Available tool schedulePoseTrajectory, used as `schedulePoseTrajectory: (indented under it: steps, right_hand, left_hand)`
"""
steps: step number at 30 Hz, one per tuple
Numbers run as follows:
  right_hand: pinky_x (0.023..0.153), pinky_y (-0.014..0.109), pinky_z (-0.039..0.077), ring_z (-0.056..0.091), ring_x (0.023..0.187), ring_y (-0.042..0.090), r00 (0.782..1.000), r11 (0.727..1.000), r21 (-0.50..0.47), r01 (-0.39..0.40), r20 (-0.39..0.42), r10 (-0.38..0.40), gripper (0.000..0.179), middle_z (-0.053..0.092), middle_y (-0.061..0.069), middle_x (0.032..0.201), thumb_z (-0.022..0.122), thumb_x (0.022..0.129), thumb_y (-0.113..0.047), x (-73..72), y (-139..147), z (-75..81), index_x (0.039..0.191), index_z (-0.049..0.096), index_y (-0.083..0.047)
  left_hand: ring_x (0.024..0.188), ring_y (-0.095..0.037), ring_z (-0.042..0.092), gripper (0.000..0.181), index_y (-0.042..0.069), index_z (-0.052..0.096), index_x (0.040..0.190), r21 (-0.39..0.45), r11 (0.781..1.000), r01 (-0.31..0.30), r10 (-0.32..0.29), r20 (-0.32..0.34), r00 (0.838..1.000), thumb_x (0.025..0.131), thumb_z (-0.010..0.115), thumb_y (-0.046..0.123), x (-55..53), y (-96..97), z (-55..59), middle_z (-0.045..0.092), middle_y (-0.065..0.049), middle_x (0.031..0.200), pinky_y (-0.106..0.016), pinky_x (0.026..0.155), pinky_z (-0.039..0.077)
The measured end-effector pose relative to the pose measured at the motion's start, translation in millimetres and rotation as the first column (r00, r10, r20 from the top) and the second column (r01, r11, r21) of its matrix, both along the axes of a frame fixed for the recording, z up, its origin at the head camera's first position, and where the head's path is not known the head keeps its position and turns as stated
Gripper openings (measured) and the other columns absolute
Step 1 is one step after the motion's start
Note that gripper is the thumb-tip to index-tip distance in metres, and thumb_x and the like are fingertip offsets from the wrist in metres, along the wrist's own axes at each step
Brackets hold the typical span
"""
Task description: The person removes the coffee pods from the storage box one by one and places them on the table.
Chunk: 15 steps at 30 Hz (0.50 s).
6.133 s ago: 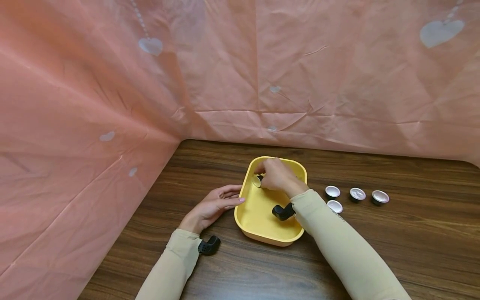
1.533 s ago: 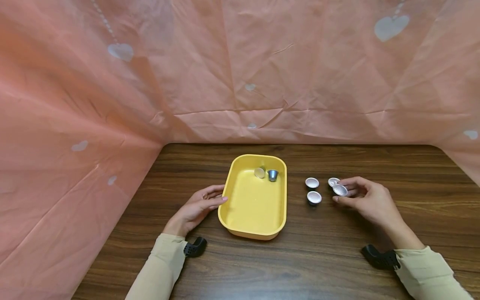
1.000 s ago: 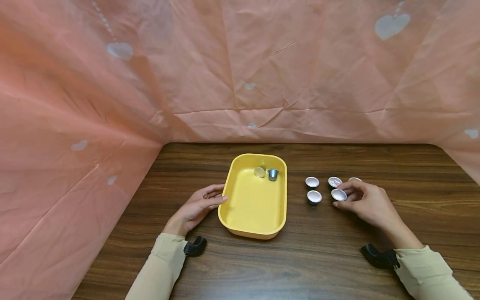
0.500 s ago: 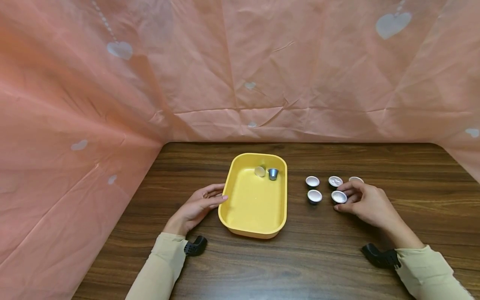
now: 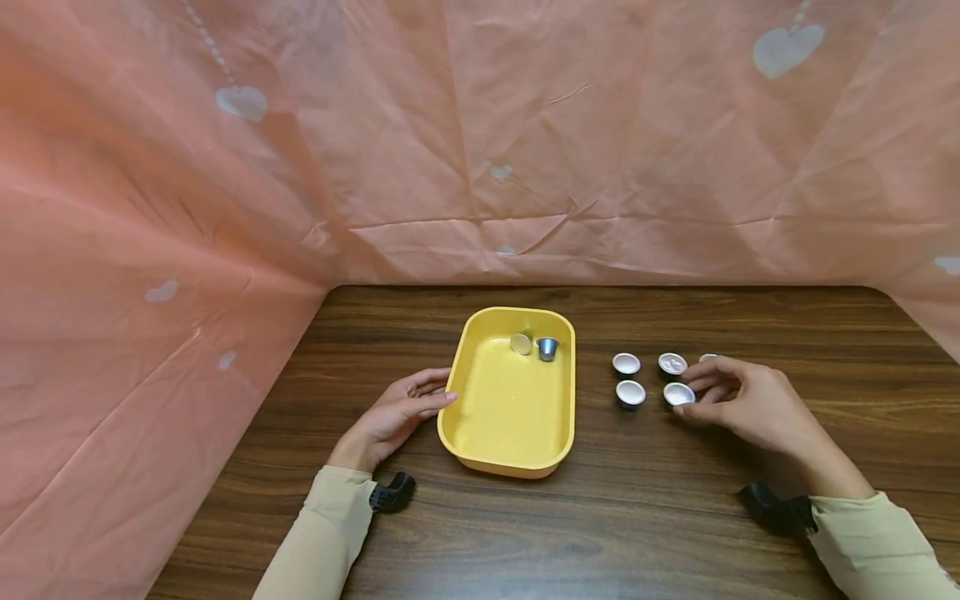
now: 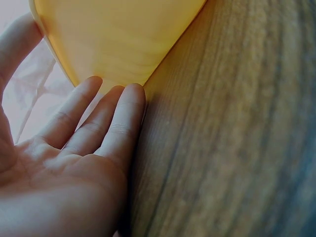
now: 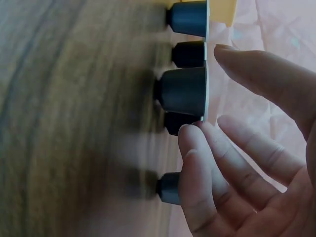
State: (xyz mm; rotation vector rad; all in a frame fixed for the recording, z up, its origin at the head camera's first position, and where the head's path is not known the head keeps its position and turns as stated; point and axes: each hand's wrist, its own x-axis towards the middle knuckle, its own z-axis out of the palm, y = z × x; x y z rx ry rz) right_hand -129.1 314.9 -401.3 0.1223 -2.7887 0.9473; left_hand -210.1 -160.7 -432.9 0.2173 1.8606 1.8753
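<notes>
My left hand (image 5: 390, 417) rests with relaxed fingers against the left side of a yellow tray (image 5: 510, 425); in the left wrist view its fingertips (image 6: 131, 94) touch the outer wall. Inside the tray's far end lie two coffee capsules, a blue-grey one (image 5: 547, 349) and one showing its pale lid (image 5: 521, 343). My right hand (image 5: 757, 404) is beside a coffee capsule (image 5: 678, 394) standing lid up on the table. The right wrist view shows the thumb (image 7: 247, 66) apart from that dark-sided capsule (image 7: 182, 91), fingers loosely bent close by.
More lid-up capsules stand around it: a back left one (image 5: 626, 363), a front left one (image 5: 631, 393), a back middle one (image 5: 672, 363) and one partly behind the right hand (image 5: 708, 357). Pink cloth (image 5: 555, 167) hangs behind the wooden table (image 5: 525, 542).
The right hand was inside the tray earlier, then held a capsule over the table. It has set that capsule down, let go and moved slightly right. The left hand stays at the tray.
</notes>
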Motion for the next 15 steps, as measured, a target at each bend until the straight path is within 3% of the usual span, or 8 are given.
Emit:
schedulePoseTrajectory:
  steps: [5, 8, 12, 15]
  right_hand:
    - [0.068, 0.012, 0.044, 0.064, 0.074, -0.009, 0.996, 0.999, 0.026, 0.046, -0.071, -0.044, 0.037, 0.082, 0.005, 0.097, 0.095, 0.084, -0.035, 0.8, 3, 3.1, 0.112, 0.081, -0.017]
    - [0.066, 0.012, 0.045, 0.065, 0.073, -0.01, 0.994, 0.997, -0.006, 0.073, -0.078, -0.073, 0.036, 0.082, 0.006, 0.094, 0.092, 0.087, -0.033, 1.9, 4, 5.6, 0.114, 0.079, -0.013]
    - [0.067, 0.013, 0.052, 0.07, 0.08, -0.009, 0.998, 0.982, -0.178, 0.064, -0.016, -0.068, 0.036, 0.081, -0.012, 0.095, 0.088, 0.093, -0.03, 5.5, 8, 14.2, 0.122, 0.075, -0.012]
    - [0.072, 0.011, 0.055, 0.074, 0.089, -0.008, 0.999, 0.938, -0.346, 0.032, 0.0, -0.034, 0.033, 0.079, -0.025, 0.101, 0.085, 0.095, -0.021, 8.0, 11, 22.3, 0.126, 0.074, -0.015]
  left_hand:
    - [0.131, -0.017, 0.064, 0.062, 0.006, 0.052, 0.158, 0.006, 1.0, 0.003, -0.003, -0.002, 1.0, 0.101, 0.074, 0.015, -0.8, -0.7, -1.8, 0.055, -0.017, 0.16, -0.025, 0.106, 0.055]
    - [0.131, -0.017, 0.064, 0.062, 0.006, 0.051, 0.158, 0.005, 1.0, 0.006, -0.006, -0.005, 1.0, 0.101, 0.074, 0.015, -0.7, -1.0, -2.3, 0.055, -0.018, 0.16, -0.025, 0.106, 0.055]
    - [0.132, -0.017, 0.063, 0.061, 0.006, 0.051, 0.158, 0.005, 1.0, 0.007, -0.007, -0.007, 1.0, 0.101, 0.073, 0.015, -0.7, -1.0, -2.5, 0.055, -0.018, 0.16, -0.026, 0.107, 0.055]
    - [0.131, -0.017, 0.064, 0.061, 0.006, 0.051, 0.158, 0.006, 1.0, 0.007, -0.006, -0.007, 1.0, 0.101, 0.073, 0.014, -0.7, -1.2, -2.0, 0.055, -0.018, 0.16, -0.026, 0.107, 0.055]
